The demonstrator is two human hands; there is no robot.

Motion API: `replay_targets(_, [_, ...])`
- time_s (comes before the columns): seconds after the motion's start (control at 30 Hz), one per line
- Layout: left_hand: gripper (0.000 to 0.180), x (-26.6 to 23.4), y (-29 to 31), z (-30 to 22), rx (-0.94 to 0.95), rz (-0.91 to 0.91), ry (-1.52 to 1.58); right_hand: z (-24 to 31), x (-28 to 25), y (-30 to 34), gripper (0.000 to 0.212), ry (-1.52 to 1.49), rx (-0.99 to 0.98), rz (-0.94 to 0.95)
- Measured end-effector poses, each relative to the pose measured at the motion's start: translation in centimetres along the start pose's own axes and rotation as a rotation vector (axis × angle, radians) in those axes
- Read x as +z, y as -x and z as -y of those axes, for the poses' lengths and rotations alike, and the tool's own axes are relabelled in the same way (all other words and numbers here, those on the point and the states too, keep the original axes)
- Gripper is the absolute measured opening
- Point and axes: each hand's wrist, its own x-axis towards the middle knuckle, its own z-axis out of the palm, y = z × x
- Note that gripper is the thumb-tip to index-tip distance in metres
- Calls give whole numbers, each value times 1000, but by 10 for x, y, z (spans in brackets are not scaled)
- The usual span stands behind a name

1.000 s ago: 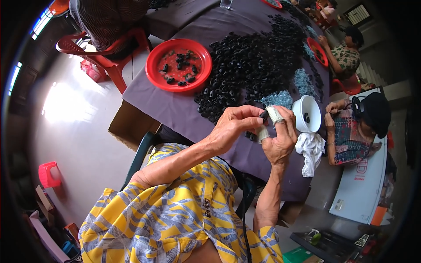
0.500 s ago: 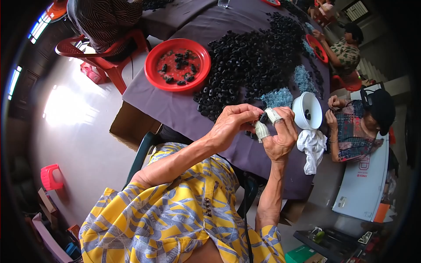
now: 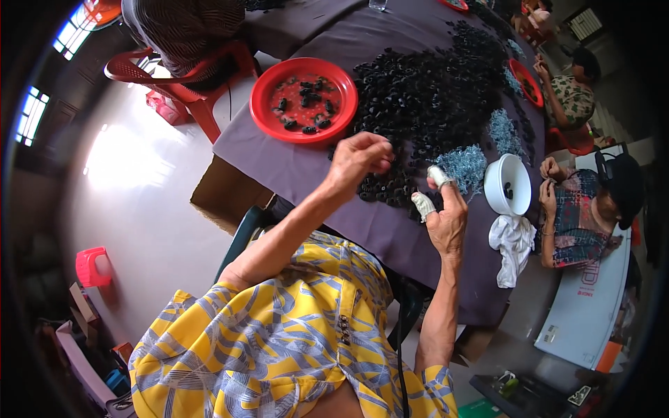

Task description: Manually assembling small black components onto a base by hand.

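My left hand (image 3: 359, 161) hovers over the near edge of a big heap of small black parts (image 3: 425, 90). Its fingers are curled together, and I cannot make out what is in them. To its right, my right hand (image 3: 448, 221) is open, thumb and forefinger apart, with off-white covers on both tips. Beyond that hand lies a pile of small pale blue clear pieces (image 3: 463, 166). A round red basin (image 3: 260, 97) at the left holds several black parts. On the right, a white bowl (image 3: 493, 182) has a few black pieces inside.
A purple-grey cloth covers the table (image 3: 306, 167). Below the bowl a crumpled white cloth (image 3: 512, 252) hangs at the table edge. One person (image 3: 585, 202) works close on the right, another (image 3: 571, 87) farther back. A red chair (image 3: 202, 104) stands at the left.
My hands were together around a small black part; now they are apart. The left has moved away toward the heap and basin, and the right has opened. The whole view has shifted slightly.
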Motion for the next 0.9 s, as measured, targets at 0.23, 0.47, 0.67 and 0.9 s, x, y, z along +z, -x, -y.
replay_targets(0.23, [26, -69, -33, -30, 210, -214, -292, -27, 10, 9, 23, -43, 59, 107])
replay_targets(0.47, [28, -118, -63, -55, 240, -356, -876, -84, 5, 33, 22, -288, 427, -161])
replay_targets(0.67, [28, -117, -58, -67, 298, -382, -983, -115, 14, 50, 23, -404, 570, -252])
replay_targets(0.9, [16, -67, -27, -49, 484, -158, -829, -115, 21, 44, 23, -466, 657, -321])
